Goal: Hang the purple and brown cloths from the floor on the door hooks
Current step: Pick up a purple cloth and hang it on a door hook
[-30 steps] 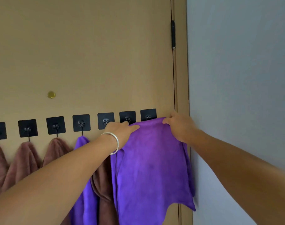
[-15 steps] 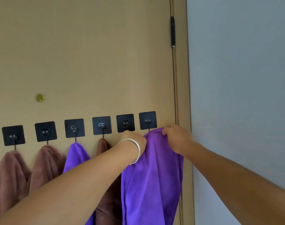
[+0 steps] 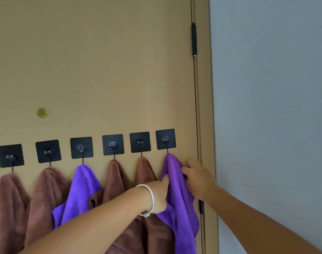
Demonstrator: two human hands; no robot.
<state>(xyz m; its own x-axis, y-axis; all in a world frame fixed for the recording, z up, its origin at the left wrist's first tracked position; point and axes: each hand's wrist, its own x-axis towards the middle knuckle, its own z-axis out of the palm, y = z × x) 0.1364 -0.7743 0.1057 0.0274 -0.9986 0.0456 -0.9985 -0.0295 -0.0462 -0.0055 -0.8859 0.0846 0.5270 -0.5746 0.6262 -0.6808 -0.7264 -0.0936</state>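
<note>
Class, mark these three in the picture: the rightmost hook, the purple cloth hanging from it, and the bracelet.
Rightmost hook (image 3: 165,139), head view: centre of its black square plate.
Purple cloth (image 3: 174,180), head view: upper fold between the two hands.
Bracelet (image 3: 150,197), head view: silver band on the left wrist.

Door fittings and the wall beside it

A small brass-coloured peephole (image 3: 42,112) sits in the tan panel upper left. A black hinge (image 3: 193,39) runs along the right edge, a second black hinge (image 3: 201,206) lower down. A plain grey-blue wall (image 3: 270,107) fills the right side.
</note>
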